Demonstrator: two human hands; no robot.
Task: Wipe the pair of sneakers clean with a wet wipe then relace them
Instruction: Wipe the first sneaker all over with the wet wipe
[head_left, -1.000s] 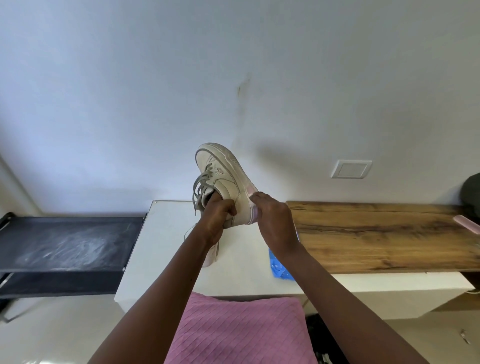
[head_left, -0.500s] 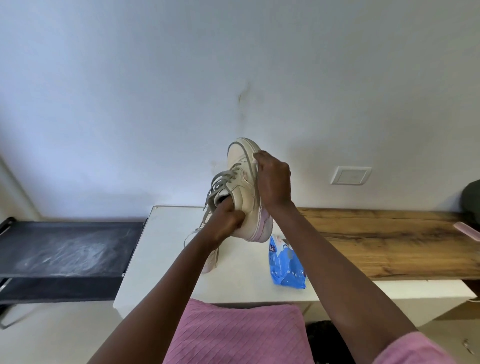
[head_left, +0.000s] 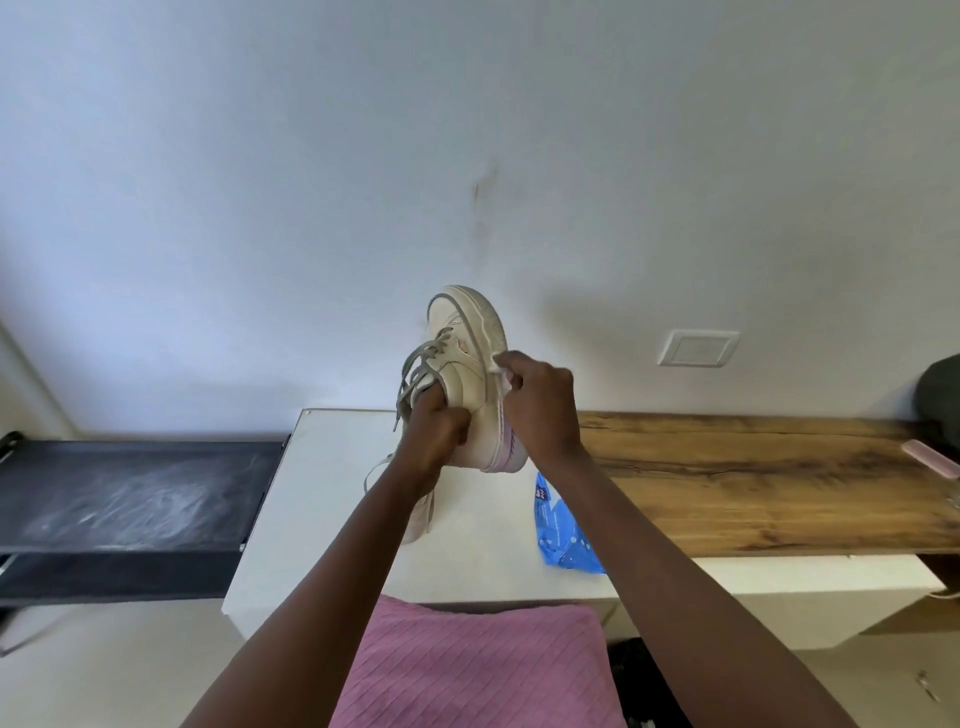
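Note:
A cream sneaker (head_left: 464, 343) with grey laces is held up in the air, toe pointing up, above the white table (head_left: 332, 467). My left hand (head_left: 434, 436) grips it at the collar, fingers tucked into the opening. My right hand (head_left: 540, 402) holds a white wet wipe (head_left: 501, 371) against the sole's side edge. The second sneaker (head_left: 420, 519) lies on the table behind my left forearm, mostly hidden. A blue wet wipe pack (head_left: 561, 532) lies on the table under my right forearm.
A wooden slab (head_left: 769, 483) covers the table's right part, with a pink object (head_left: 932, 457) at its right end. A black rack (head_left: 130, 493) stands to the left. A wall socket plate (head_left: 696, 348) is on the wall. Pink cloth (head_left: 467, 670) covers my lap.
My right hand slid down the sole's edge from near the toe to its middle. The sneaker stays raised in my left hand, tilted slightly.

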